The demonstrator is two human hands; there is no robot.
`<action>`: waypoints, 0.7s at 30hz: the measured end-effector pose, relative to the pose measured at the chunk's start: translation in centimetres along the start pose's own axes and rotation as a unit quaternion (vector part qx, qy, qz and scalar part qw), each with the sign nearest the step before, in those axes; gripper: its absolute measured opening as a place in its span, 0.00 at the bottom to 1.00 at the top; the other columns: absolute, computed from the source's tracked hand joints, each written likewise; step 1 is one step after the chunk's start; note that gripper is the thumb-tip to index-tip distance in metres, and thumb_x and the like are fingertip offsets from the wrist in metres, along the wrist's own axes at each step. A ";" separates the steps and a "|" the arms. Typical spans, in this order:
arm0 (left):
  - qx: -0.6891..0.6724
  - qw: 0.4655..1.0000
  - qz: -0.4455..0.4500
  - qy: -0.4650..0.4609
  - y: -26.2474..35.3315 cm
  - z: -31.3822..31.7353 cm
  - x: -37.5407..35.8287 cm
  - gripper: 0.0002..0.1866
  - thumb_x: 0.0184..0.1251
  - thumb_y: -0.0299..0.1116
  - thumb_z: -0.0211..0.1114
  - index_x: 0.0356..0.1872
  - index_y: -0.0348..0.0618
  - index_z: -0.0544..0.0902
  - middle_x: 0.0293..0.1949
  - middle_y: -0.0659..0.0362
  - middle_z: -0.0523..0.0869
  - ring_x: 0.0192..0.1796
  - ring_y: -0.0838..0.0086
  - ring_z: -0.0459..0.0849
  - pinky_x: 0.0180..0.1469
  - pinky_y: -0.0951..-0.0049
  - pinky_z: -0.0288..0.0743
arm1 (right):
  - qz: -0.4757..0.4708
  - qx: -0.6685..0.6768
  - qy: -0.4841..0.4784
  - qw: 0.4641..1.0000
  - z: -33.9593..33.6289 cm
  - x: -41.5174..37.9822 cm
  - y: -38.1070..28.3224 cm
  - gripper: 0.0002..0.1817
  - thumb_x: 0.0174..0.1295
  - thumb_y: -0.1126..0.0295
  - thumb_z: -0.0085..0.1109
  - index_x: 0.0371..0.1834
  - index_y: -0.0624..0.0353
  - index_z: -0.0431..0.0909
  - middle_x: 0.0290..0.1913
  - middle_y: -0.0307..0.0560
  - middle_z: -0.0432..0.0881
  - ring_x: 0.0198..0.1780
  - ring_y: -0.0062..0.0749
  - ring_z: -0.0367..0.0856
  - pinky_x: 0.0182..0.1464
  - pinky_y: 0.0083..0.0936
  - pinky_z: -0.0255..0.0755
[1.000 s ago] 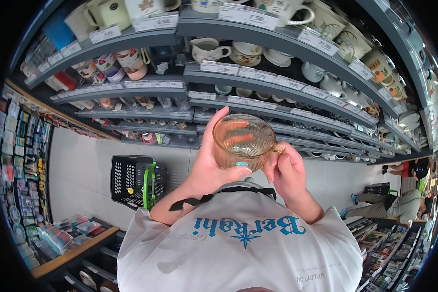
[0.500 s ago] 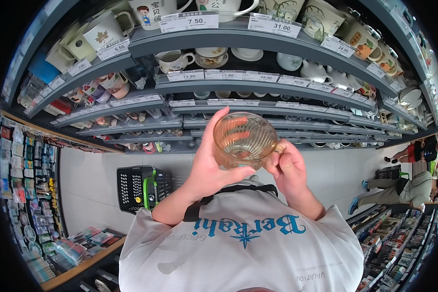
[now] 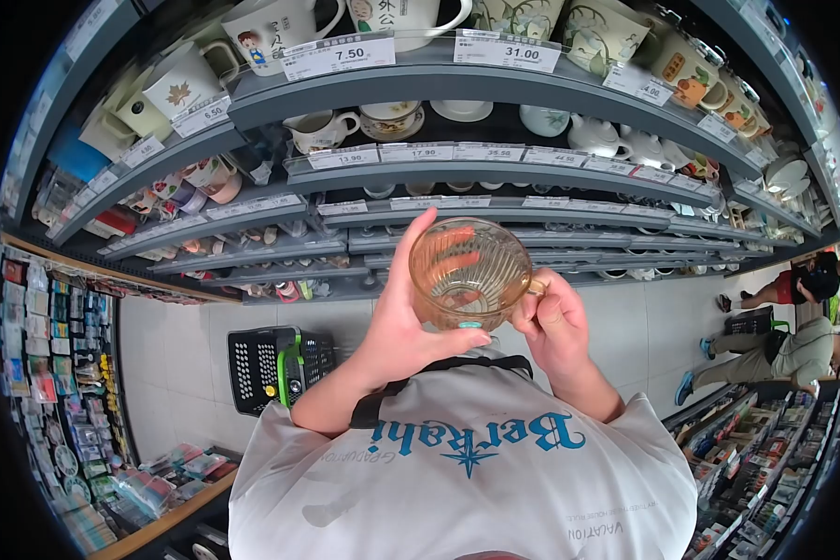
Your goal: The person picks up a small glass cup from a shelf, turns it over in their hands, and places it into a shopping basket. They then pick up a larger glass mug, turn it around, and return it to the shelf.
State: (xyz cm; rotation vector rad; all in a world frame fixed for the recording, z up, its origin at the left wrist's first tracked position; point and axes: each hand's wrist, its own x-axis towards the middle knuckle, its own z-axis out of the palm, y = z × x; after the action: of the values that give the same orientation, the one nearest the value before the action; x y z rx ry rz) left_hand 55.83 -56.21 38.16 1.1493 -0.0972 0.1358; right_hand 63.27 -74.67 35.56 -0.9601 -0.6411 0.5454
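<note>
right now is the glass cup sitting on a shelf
No, the glass cup is held up in front of the shelves, left hand around its side, right hand at its handle.

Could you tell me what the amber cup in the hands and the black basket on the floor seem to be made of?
Amber cup: likely glass, glossy and ribbed; shelves show through its tinted wall. Black basket: probably plastic, matte, with moulded perforated sides and green handles.

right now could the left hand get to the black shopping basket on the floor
Probably not as things stand: the left hand is wrapped around the amber glass cup, raised in front of the shelves, while the black shopping basket sits on the floor tiles well below it.
</note>
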 end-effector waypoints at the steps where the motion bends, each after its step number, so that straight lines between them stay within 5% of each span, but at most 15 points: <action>1: 0.005 1.000 0.001 -0.005 0.0 0.0 0.0 0.60 0.46 0.21 0.77 0.76 0.52 0.42 0.70 0.53 0.61 0.70 0.61 0.65 0.65 0.55 0.70 | -0.003 -0.002 0.006 1.000 0.0 0.0 0.0 0.20 0.72 0.50 0.47 0.33 0.57 0.66 0.23 0.35 0.66 0.22 0.17 0.57 0.27 0.17 0.51; 8: -0.032 0.999 0.007 -0.034 -0.6 -0.4 0.5 0.60 0.46 0.24 0.78 0.76 0.52 0.42 0.69 0.52 0.62 0.70 0.62 0.65 0.64 0.56 0.70 | -0.003 -0.007 0.030 1.000 0.1 -0.6 -0.1 0.20 0.72 0.50 0.48 0.34 0.57 0.67 0.23 0.34 0.66 0.22 0.15 0.56 0.26 0.17 0.50; 13: 0.005 1.000 0.008 -0.011 -0.7 0.4 0.9 0.57 0.47 0.28 0.76 0.76 0.51 0.45 0.68 0.52 0.63 0.68 0.60 0.68 0.63 0.59 0.71 | 0.037 0.021 0.104 0.994 0.2 -2.0 0.7 0.10 0.72 0.63 0.50 0.48 0.56 0.73 0.35 0.33 0.75 0.36 0.15 0.73 0.41 0.15 0.71; 15: 0.020 1.000 0.006 0.009 -0.8 0.8 1.3 0.58 0.44 0.29 0.76 0.75 0.47 0.45 0.68 0.51 0.64 0.68 0.59 0.69 0.64 0.60 0.71 | 0.018 0.041 0.059 0.997 0.1 -1.4 0.2 0.06 0.73 0.69 0.45 0.42 0.57 0.71 0.30 0.33 0.70 0.29 0.15 0.66 0.31 0.16 0.62; 21: 0.038 0.998 0.043 -0.011 -1.4 1.5 2.2 0.63 0.42 0.46 0.81 0.74 0.41 0.45 0.66 0.48 0.66 0.67 0.59 0.70 0.65 0.60 0.70 | -0.015 -0.009 0.040 0.999 0.3 -1.6 -1.2 0.14 0.75 0.59 0.43 0.36 0.56 0.67 0.28 0.33 0.64 0.26 0.17 0.58 0.29 0.18 0.55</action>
State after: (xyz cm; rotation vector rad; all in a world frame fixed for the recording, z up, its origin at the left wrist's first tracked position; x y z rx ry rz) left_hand 58.19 -58.01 37.77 1.2224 -0.1633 0.2046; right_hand 62.13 -76.11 36.39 -0.9827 -0.5889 0.4726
